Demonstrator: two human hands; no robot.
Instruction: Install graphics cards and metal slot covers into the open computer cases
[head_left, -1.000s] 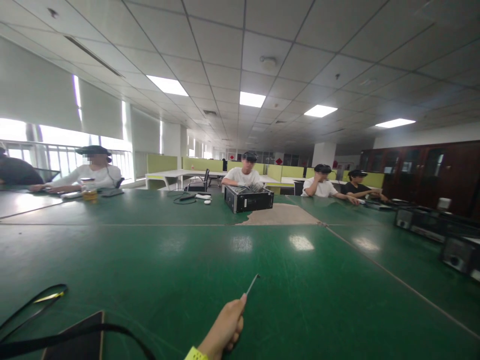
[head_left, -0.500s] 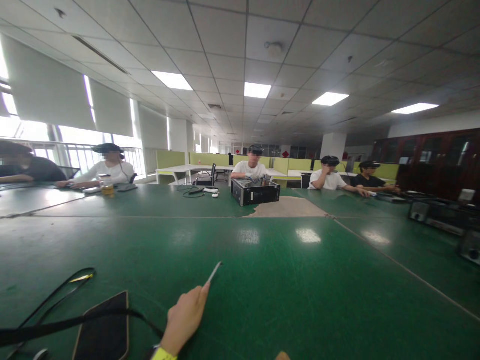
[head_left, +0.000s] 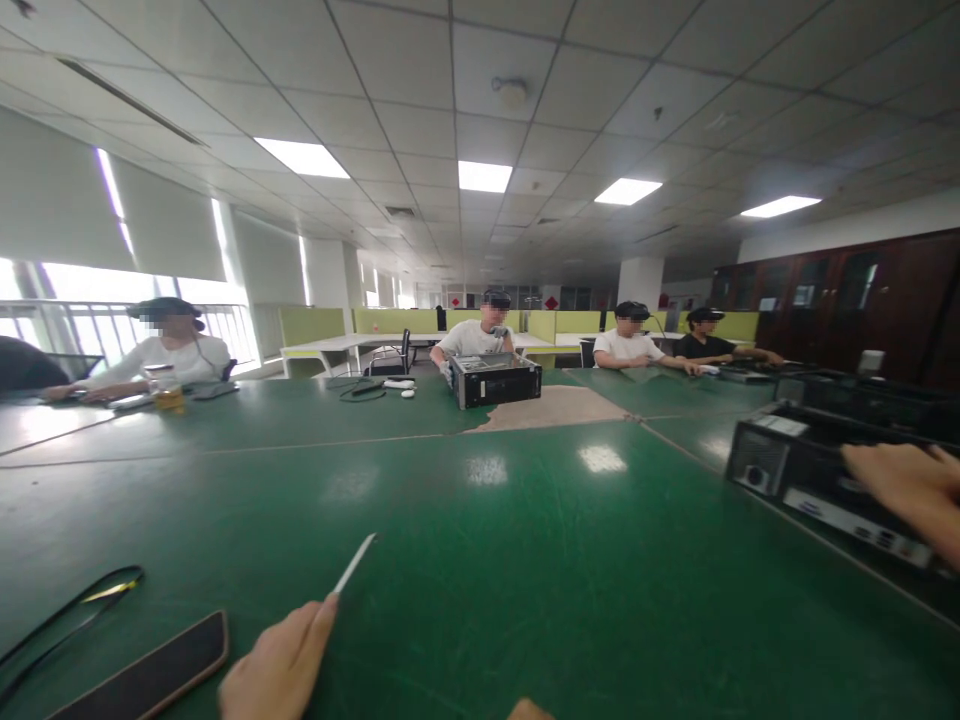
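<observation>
Thin tool (head_left: 354, 565) above green tbl (head_left: 562, 560), L of ctr, tip free, pinched in L hand (head_left: 274, 665), R hand (head_left: 529, 711) prob. just fingertip @ btm edge, grip can't tell; tool gripped = done, not on any work yet, remainder unclear; phone (head_left: 154, 670) nearby.

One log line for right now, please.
left hand: holding thin tool | phone: beside left hand | case: at right, another hand over it, whose unclear
</observation>
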